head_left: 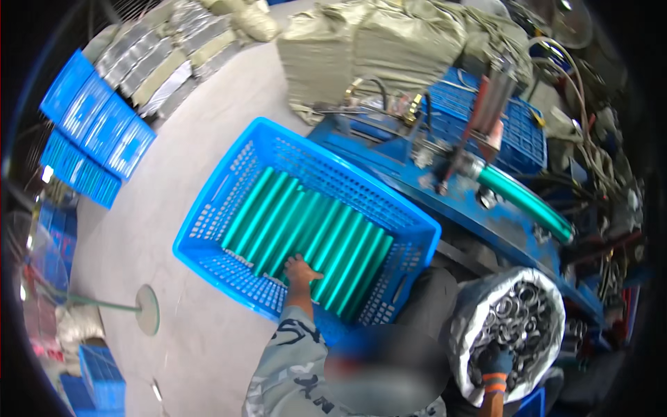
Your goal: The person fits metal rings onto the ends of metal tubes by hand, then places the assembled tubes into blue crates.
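Note:
My bare left hand rests on a row of shiny green tubes lying side by side in a blue plastic basket. Its fingers are stretched out and apart over the tubes near the basket's close wall. To the right, my right hand, in a dark glove with an orange-striped cuff, reaches into a white sack. Grey and black ring-shaped parts fill that sack. The right fingertips are hidden among the rings, so I cannot see whether they hold any.
Beyond the basket a blue metal bench runs down to the right, with another green tube mounted on a fixture. Covered goods stand behind it. Blue crates are stacked at far left; a round-based stand is on the floor.

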Demonstrator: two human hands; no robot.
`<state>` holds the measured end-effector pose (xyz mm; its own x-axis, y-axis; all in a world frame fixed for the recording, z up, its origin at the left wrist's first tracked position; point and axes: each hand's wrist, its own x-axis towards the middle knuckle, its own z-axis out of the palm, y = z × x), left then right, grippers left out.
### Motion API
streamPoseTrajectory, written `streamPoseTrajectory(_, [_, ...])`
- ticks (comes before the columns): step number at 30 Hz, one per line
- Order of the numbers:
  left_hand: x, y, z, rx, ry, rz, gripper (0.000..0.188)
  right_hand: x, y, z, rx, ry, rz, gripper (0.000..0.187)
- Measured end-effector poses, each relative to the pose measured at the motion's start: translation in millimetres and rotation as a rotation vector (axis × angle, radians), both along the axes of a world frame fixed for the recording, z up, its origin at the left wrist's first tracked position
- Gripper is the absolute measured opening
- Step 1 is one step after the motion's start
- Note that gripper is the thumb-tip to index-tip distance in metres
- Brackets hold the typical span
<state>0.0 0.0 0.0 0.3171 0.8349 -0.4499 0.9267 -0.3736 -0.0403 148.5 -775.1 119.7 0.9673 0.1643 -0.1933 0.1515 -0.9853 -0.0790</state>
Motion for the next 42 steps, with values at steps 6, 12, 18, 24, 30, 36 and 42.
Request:
streamPoseTrajectory(6, [-52.0,33.3,-7.5,0.008,-0.228,0.121,0.139,-17.5,5.4,-10.1,0.129,-0.073,0.005,0.052])
streamPoseTrajectory(12, [-16.4,-7.0,-3.6,0.017,-0.207,0.138,0.123,-23.0,-31.1,-18.1,0.010,-0.085,-0.003,0.042])
streamPoseTrajectory(18, [-27.5,-28.0,-5.2,-0.324,-0.467,0.283,0.106,-29.1,-44.7,9.6,0.064,-0.180,0.049,0.036])
streamPoseTrajectory(24, [33.4,-180.5,64.8,-0.406,-1.528,0.308,0.086,-61.3,-94.5,-4.0,0.885,-0.218,-0.227,0.035])
streamPoseTrajectory(30, [136.5,-243.5,269.8,-0.204,-1.467,-0.303,0.057,-30.1,-81.1,41.9,1.996,0.259,-1.019,0.043])
streamPoseTrajectory(36, [90.4,-449.2,396.0,-0.246,-0.957,-1.321,0.062,-83.6,-35.3,175.7,2.346,0.461,-0.425,0.083])
streamPoseTrajectory(42, [90.4,-489.9,419.5,-0.222,-0.706,-1.507,0.060,-80.7,-54.3,165.5,2.202,0.264,-0.177,0.092])
